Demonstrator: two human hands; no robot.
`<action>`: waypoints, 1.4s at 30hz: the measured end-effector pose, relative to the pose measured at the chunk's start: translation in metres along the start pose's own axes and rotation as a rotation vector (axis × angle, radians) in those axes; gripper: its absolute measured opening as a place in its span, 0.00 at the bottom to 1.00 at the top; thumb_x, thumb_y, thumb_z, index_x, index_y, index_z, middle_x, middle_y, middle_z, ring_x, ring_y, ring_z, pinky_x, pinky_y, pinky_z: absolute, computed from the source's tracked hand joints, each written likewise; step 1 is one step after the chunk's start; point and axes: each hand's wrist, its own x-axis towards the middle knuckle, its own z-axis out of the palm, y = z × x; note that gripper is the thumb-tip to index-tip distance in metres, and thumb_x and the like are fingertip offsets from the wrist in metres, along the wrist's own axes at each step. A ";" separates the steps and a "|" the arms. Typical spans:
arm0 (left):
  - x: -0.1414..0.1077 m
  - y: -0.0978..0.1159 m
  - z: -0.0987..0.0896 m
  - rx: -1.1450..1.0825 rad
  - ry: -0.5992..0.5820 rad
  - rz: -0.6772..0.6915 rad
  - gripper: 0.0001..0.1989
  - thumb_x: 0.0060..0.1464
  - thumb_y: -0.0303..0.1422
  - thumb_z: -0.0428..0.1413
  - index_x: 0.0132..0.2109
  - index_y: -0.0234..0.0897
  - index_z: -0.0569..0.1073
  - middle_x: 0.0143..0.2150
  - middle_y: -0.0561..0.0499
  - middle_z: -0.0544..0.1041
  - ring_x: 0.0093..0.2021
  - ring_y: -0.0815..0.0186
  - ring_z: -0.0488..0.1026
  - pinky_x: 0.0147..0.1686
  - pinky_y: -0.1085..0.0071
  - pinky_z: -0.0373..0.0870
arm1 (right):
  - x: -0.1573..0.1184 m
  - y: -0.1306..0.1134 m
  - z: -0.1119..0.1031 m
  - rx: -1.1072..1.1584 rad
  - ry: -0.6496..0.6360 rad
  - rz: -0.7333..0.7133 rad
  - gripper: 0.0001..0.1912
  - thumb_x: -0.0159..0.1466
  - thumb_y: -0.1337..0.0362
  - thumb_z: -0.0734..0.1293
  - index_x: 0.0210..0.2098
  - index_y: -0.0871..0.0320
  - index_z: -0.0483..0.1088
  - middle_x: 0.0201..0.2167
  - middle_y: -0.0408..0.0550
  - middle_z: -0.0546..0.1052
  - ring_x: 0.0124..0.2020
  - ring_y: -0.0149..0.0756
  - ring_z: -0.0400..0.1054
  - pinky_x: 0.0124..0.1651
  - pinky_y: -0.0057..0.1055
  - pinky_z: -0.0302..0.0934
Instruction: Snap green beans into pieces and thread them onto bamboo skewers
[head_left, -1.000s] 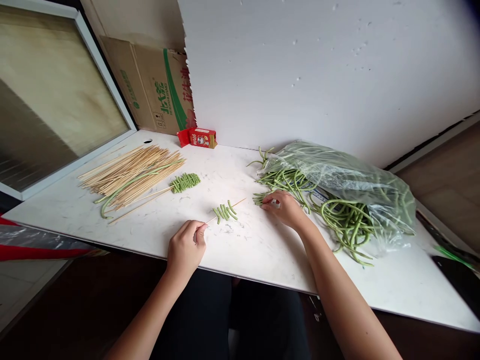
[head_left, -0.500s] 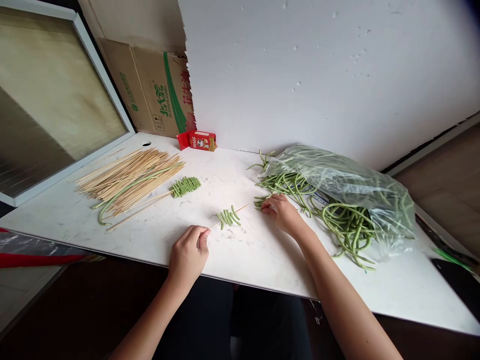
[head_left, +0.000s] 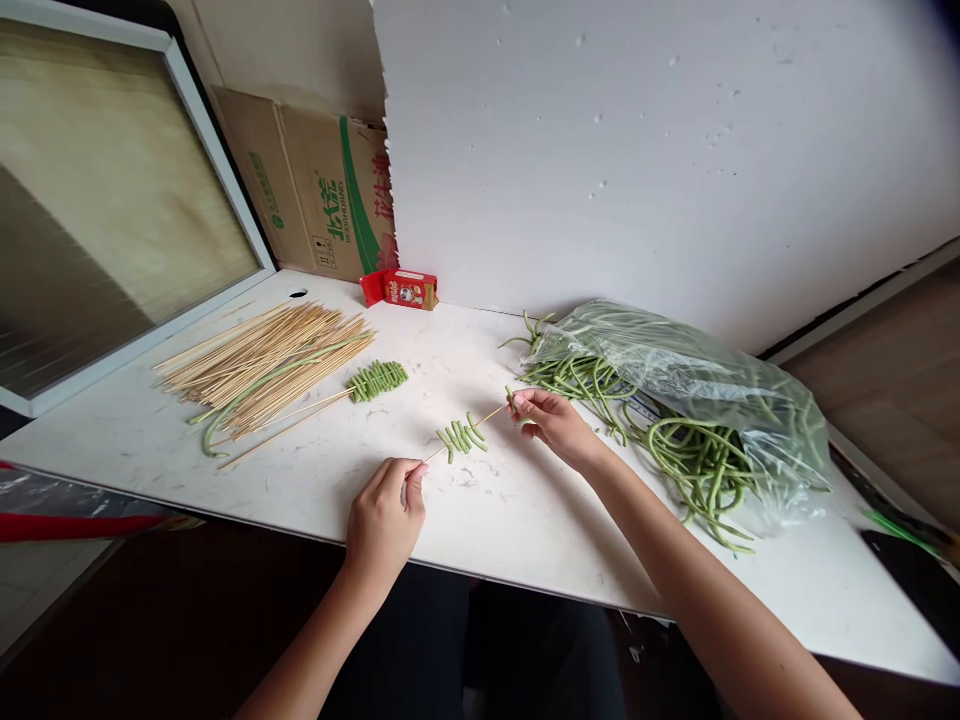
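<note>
My left hand [head_left: 387,508] is closed around the lower end of a thin bamboo skewer [head_left: 491,414]. Several short green bean pieces [head_left: 461,437] sit threaded crosswise along its middle. At the skewer's pointed end, my right hand [head_left: 551,424] pinches another piece of green bean [head_left: 511,398], which meets the tip; whether the tip has pierced it I cannot tell. Further back lies a skewer packed with bean pieces [head_left: 378,380], beside a large pile of bare bamboo skewers [head_left: 262,360]. One long bean [head_left: 255,388] rests across that pile.
A clear plastic bag [head_left: 675,350] of long green beans lies on the right of the white table [head_left: 525,540], with loose beans [head_left: 705,465] spilling out. At the back stand a small red box [head_left: 410,289] and a cardboard box [head_left: 315,200]. A framed pane [head_left: 112,220] leans at left.
My right hand has moved left from the cut beans near the bag to the skewer's tip, bringing a bean piece. My left hand keeps its grip on the skewer. The view has shifted slightly.
</note>
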 end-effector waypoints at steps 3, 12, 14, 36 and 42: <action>0.000 0.001 0.000 0.007 0.008 -0.003 0.07 0.70 0.32 0.54 0.43 0.40 0.76 0.38 0.50 0.81 0.36 0.65 0.79 0.37 0.70 0.70 | 0.001 0.003 0.003 0.152 -0.055 0.045 0.17 0.61 0.49 0.78 0.39 0.55 0.79 0.41 0.50 0.82 0.40 0.36 0.75 0.35 0.27 0.67; 0.000 0.000 0.000 0.026 -0.010 -0.014 0.06 0.70 0.32 0.54 0.43 0.40 0.76 0.38 0.51 0.81 0.36 0.65 0.78 0.37 0.70 0.69 | -0.014 0.024 0.005 0.318 -0.021 0.128 0.15 0.65 0.53 0.77 0.43 0.57 0.82 0.46 0.53 0.85 0.46 0.37 0.81 0.42 0.25 0.74; 0.000 0.001 0.000 0.041 -0.022 -0.020 0.07 0.70 0.32 0.54 0.42 0.40 0.75 0.38 0.51 0.81 0.36 0.64 0.78 0.37 0.70 0.69 | -0.013 0.024 0.007 0.316 -0.019 0.133 0.15 0.64 0.53 0.77 0.42 0.57 0.82 0.46 0.53 0.86 0.44 0.37 0.81 0.42 0.25 0.75; -0.001 0.002 0.000 0.087 -0.006 -0.015 0.08 0.68 0.33 0.54 0.39 0.41 0.75 0.36 0.50 0.82 0.34 0.63 0.79 0.33 0.69 0.67 | -0.012 0.029 0.010 0.212 -0.037 0.114 0.17 0.65 0.50 0.76 0.42 0.58 0.82 0.46 0.55 0.85 0.44 0.38 0.82 0.40 0.25 0.75; -0.001 0.003 -0.001 0.085 -0.012 -0.022 0.08 0.68 0.33 0.55 0.38 0.41 0.75 0.35 0.51 0.82 0.34 0.64 0.78 0.33 0.69 0.67 | -0.013 0.025 0.011 0.217 -0.037 0.130 0.17 0.65 0.50 0.76 0.42 0.58 0.82 0.46 0.55 0.86 0.44 0.37 0.82 0.40 0.24 0.75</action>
